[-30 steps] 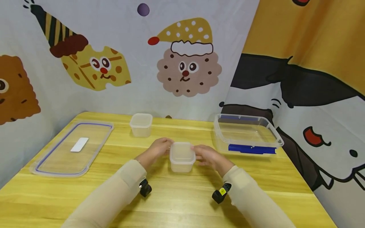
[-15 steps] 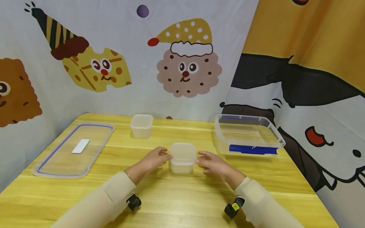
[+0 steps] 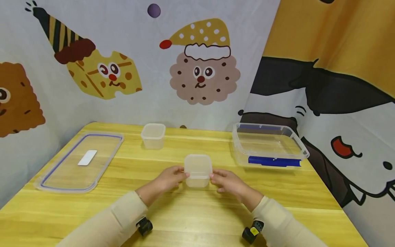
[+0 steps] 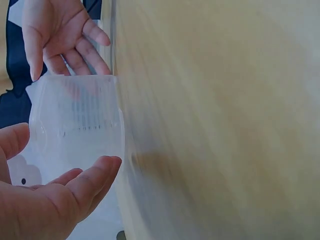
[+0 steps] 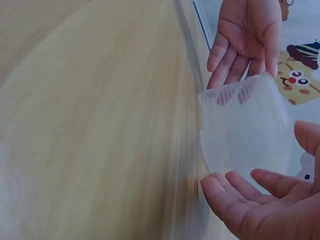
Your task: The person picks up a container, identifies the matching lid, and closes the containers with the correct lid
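A small translucent plastic food container (image 3: 198,170) stands upright on the wooden table, midway between both hands. On its left side is my left hand (image 3: 168,180), thumb tip at the container's rim and fingers reaching along the wall. Opposite, my right hand (image 3: 229,181) has its thumb at the right edge. In the left wrist view the left hand's fingers (image 4: 92,182) are extended and spread from the thumb beside the container (image 4: 80,110). The right wrist view has the right hand's fingers (image 5: 240,200) likewise extended near the container wall (image 5: 245,130); neither hand wraps round it.
A second small food container (image 3: 153,136) stands at the back, left of centre. At the back right sits a large clear storage box (image 3: 268,151) with a blue clip. A flat clear lid (image 3: 68,171) with a blue seal and white label lies at left. A printed curtain hangs behind.
Both hands first drew back toward the person from the container's far sides, then closed in on its sides with thumbs at the rim. The container stays nearly in place.
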Tool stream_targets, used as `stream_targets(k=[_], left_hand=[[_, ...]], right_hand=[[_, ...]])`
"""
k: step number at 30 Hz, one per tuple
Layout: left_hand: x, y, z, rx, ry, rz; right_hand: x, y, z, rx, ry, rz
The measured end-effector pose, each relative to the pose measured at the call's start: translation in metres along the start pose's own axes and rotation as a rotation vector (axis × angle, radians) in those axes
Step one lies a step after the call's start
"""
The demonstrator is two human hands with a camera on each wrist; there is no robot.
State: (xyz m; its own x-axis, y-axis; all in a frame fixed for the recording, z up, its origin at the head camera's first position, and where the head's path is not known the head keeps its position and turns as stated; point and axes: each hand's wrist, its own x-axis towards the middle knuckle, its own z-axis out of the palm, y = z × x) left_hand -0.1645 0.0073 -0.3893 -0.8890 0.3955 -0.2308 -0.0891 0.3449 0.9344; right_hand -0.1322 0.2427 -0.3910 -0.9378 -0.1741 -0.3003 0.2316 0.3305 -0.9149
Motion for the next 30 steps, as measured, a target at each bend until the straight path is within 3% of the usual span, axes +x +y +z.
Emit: stream_targets(k=[9,18,30], left_hand=[[-0.001,0.002,0.004,-0.022,0.003,-0.007],[-0.002,-0.001,0.008,-0.06,0.047,-0.011],[0.003,0.006,0.003,-0.1,0.062,-0.017]], right_hand=[[0.0,-0.001,0.005,0.055,0.04,0.0],[0.0,-0.001,0.011,0.113,0.072,0.002],[0.006,-0.009,0.014,0.144,0.142,-0.012]])
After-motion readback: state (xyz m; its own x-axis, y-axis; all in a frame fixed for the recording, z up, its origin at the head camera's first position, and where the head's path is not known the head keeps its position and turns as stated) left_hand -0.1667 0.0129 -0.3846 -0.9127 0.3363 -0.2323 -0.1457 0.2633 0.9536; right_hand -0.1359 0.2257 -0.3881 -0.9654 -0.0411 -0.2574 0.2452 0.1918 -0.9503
